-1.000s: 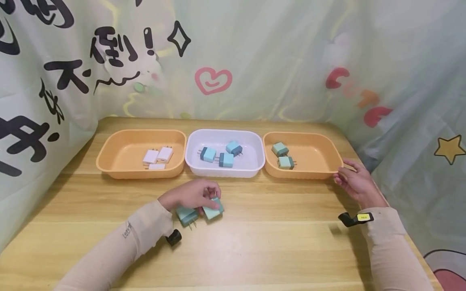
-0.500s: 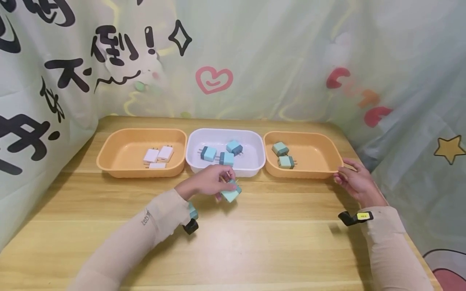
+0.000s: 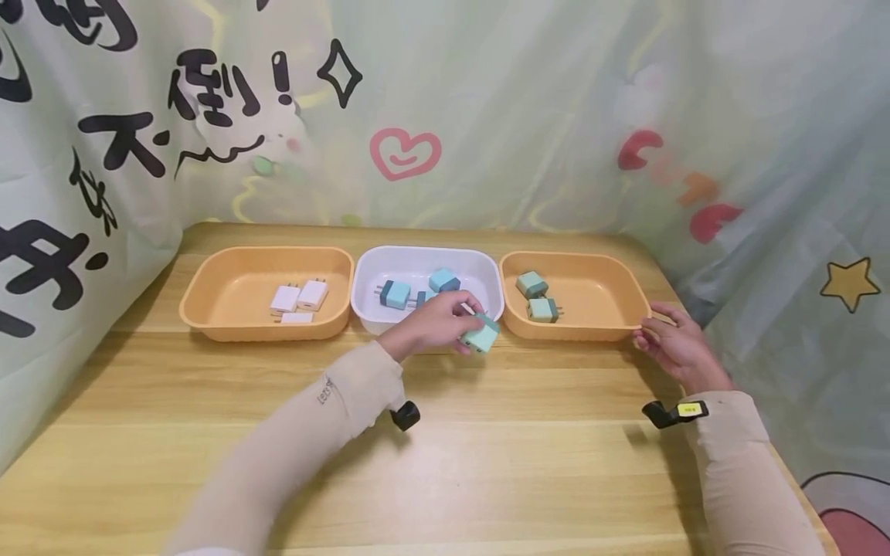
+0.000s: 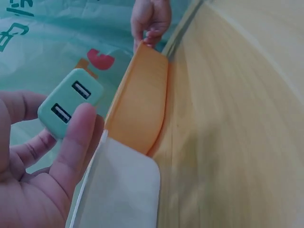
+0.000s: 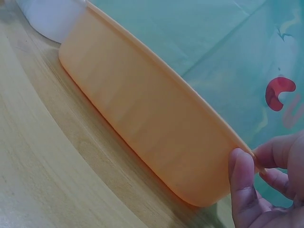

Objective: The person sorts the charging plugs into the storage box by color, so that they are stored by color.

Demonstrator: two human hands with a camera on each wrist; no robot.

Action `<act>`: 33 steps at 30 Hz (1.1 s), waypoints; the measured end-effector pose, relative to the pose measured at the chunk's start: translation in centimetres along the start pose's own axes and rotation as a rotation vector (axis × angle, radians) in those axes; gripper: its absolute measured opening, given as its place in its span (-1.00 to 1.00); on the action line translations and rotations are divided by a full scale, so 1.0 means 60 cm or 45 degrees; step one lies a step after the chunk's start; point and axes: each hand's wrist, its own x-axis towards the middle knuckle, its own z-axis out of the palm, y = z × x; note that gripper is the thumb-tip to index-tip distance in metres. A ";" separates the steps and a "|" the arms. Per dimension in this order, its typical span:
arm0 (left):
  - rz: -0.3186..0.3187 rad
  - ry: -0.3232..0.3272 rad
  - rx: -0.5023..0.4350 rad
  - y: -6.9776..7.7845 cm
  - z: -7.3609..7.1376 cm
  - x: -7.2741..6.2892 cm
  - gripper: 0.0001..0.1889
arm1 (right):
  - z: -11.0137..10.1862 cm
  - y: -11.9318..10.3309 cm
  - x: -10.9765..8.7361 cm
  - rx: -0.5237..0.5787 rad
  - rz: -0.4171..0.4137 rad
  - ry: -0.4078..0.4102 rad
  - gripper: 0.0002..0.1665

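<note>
My left hand (image 3: 445,320) pinches a pale green USB charger (image 3: 481,333) in front of the white tray's right end, above the table. In the left wrist view the charger (image 4: 71,102) turns its two USB ports to the camera, with the thumb against it. At the right, my right hand (image 3: 680,347) grips the near right corner of an orange tray (image 3: 577,332). In the right wrist view, thumb and fingers pinch that tray's rim (image 5: 228,130). Inside this tray lie two green chargers (image 3: 532,284) with darker ends.
Left of it stands a white tray (image 3: 375,316) with blue chargers (image 3: 398,294), partly hidden by my left hand. Another orange tray (image 3: 229,330) at far left holds white chargers (image 3: 313,293). The three trays form a row on the wooden table (image 3: 542,463), before a printed curtain (image 3: 521,116).
My left hand has carried the green charger from the table rightward and away, up beside the trays. Another charger on the table is now hidden behind the left arm. My right hand stays put.
</note>
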 end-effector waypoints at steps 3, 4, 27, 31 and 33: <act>-0.039 0.018 -0.126 0.011 0.010 0.022 -0.82 | -0.001 -0.001 0.001 0.003 -0.008 -0.001 -0.64; -0.044 0.025 -0.156 0.015 0.013 0.030 -0.81 | -0.002 -0.001 0.001 0.003 -0.010 0.000 -0.64; -0.074 0.203 -0.845 0.030 0.109 0.160 -0.73 | -0.006 0.009 -0.003 -0.013 -0.030 -0.006 -0.68; -0.038 0.224 -0.842 0.032 0.125 0.177 -0.74 | -0.004 0.006 -0.002 -0.007 -0.038 -0.013 -0.67; -0.038 0.232 -0.827 0.034 0.129 0.182 -0.73 | -0.001 0.005 0.000 -0.014 -0.031 -0.015 -0.67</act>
